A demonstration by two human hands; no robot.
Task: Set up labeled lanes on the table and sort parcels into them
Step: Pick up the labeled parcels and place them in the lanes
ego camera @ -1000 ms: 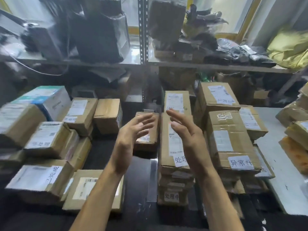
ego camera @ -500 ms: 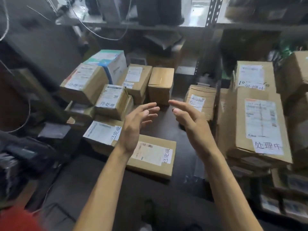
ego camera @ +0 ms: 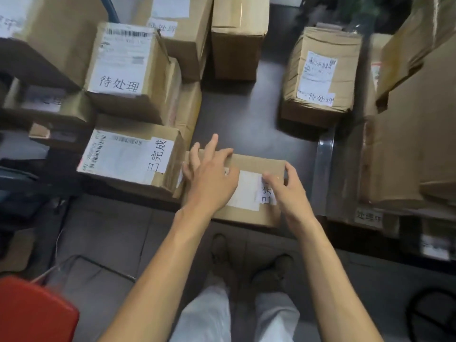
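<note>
Two hands hold the parcel (ego camera: 256, 164) at the counter's (ego camera: 246, 119) 6 o'clock edge: my left hand (ego camera: 209, 183) spreads its fingers (ego camera: 223, 154) on top, my right hand (ego camera: 288, 193) curls round its 3 o'clock end, I judge to square it beside the same-labelled box (ego camera: 128, 159) at 9 o'clock.

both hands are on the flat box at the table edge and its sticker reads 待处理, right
Not quite: in the head view the sticker on the flat box begins 已完, not 待处理. The left hand and right hand are on it.
</note>
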